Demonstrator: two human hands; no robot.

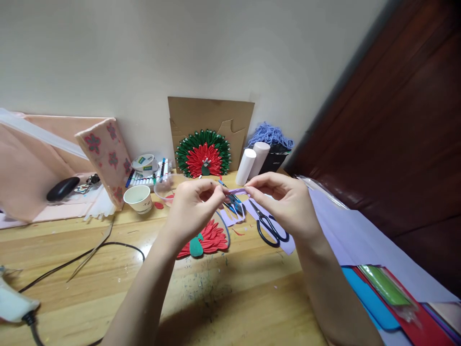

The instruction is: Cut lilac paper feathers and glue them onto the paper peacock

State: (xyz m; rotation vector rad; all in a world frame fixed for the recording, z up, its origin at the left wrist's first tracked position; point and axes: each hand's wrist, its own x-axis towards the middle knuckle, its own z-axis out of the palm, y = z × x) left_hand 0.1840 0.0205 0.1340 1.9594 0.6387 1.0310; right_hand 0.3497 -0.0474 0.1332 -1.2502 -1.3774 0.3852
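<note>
Both my hands are raised over the wooden desk (pixel 230 298), pinching a narrow purple paper strip (pixel 237 191) between them. My left hand (pixel 196 204) grips its left end with closed fingers. My right hand (pixel 284 202) pinches the right end. Beneath the hands lie cut purple paper pieces (pixel 234 218) and a red paper fan craft with a green piece (pixel 205 240). Black-handled scissors (pixel 268 226) lie just under my right hand.
A finished red-and-green paper peacock (pixel 203 154) leans on cardboard at the wall. Paper cup (pixel 139 198), markers (pixel 147 179), white rolls (pixel 252 163), purple yarn (pixel 270 134). A glue gun (pixel 14 302) and cable at left. Coloured sheets (pixel 385 298) at right.
</note>
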